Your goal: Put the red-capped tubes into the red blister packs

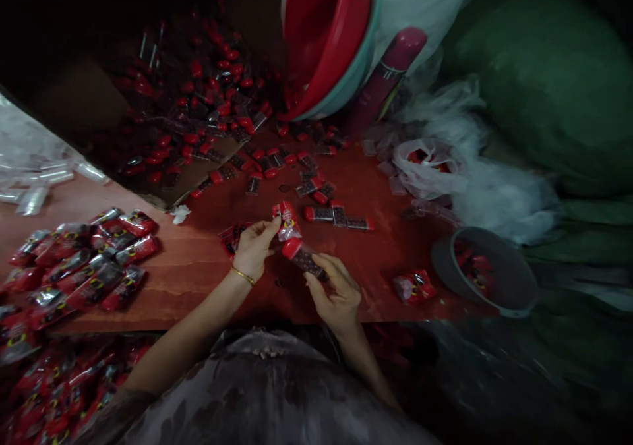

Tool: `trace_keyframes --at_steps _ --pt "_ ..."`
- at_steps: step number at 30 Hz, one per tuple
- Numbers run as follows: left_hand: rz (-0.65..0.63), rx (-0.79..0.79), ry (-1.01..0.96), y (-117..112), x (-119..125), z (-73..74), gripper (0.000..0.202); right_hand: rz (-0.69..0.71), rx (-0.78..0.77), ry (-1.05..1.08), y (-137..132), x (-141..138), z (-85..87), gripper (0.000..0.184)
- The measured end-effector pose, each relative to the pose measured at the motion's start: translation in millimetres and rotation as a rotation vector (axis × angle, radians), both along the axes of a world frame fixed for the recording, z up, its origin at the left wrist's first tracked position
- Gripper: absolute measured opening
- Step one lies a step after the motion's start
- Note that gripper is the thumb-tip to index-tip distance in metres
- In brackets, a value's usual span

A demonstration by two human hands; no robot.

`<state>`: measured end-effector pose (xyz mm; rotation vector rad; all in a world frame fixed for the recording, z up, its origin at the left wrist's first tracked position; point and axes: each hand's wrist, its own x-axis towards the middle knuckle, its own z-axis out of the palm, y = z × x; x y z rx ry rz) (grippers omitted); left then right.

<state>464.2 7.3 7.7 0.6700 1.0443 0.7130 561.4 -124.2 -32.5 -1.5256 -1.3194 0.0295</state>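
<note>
Between finger and thumb, my left hand pinches a red printed plastic pouch with a clear lower end. My right hand grips a small clear container with dark contents and a red cap. Its capped end is up against the pouch's lower end; whether it is inside cannot be made out. Beneath my left hand lie several flat red pouches, partly hidden. Just beyond my hands, capped containers lie on the red tabletop.
An open cardboard box at the back left spills red-capped containers. Filled red packets are piled at left. A red basin, a spray can and plastic bags stand behind. A grey tub and a red packet are right.
</note>
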Motion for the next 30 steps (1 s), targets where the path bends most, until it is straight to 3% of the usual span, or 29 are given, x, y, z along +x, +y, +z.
trace_keyframes --at_steps 10,20,30 --pt "-0.035 0.042 -0.043 -11 0 5.4 0.049 -0.048 -0.035 0.061 1 -3 -9.4 0.035" --pt "0.028 0.000 -0.238 -29 7 -8.8 0.039 -0.127 0.043 -0.095 15 -15 -7.3 0.039" --pt "-0.139 0.005 -0.289 -25 5 -8.9 0.032 -0.083 0.049 -0.033 21 -25 -6.2 0.037"
